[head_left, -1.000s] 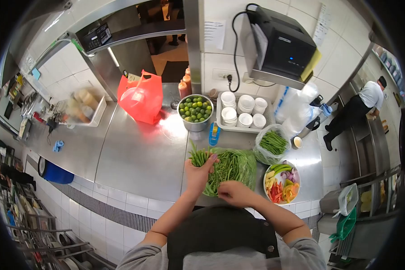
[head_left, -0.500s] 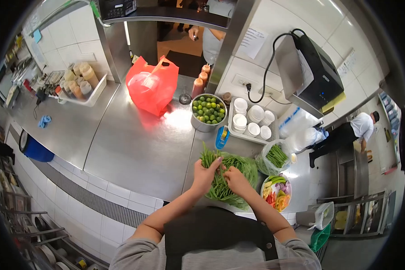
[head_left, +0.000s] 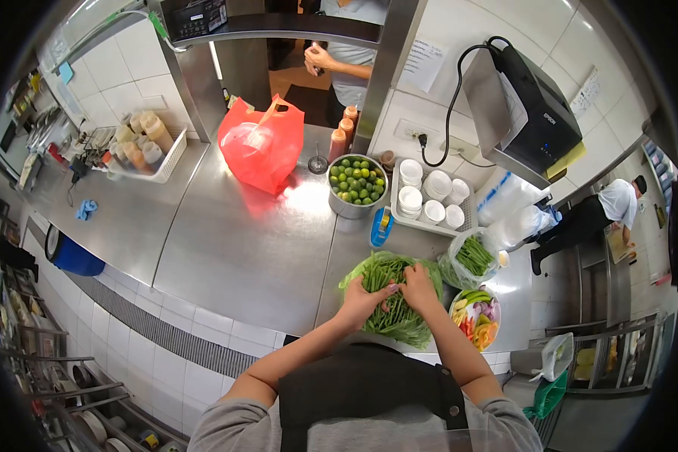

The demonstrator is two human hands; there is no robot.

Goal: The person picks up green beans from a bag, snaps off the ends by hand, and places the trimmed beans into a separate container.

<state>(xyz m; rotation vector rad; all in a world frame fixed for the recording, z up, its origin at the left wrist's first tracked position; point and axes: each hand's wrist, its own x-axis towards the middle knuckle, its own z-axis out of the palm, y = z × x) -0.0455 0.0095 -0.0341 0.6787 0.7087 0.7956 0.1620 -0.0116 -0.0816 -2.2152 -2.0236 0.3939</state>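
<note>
A heap of green beans (head_left: 388, 325) lies in an opened, pale green plastic bag at the front of the steel counter. My left hand (head_left: 365, 303) is closed around a bunch of the beans at the left of the heap, thumb toward the right. Over the right side of the heap, my right hand (head_left: 419, 288) has its fingers bent in among the beans, gripping some; its fingertips are partly hidden. Close by on the right are a second bag of green beans (head_left: 474, 256) and a plate of cut vegetables (head_left: 493, 310).
A blue tape dispenser (head_left: 381, 228), a pot of green limes (head_left: 358, 181) and a crate of white cups (head_left: 432, 194) stand behind the beans. Farther left are a red plastic bag (head_left: 260, 147) and sauce bottles. Two other people appear, one beyond the pass window, one far right.
My left hand has lowered its bunch of beans onto the heap. My right hand has moved up and right, its fingers now among the beans. The view has shifted slightly.
</note>
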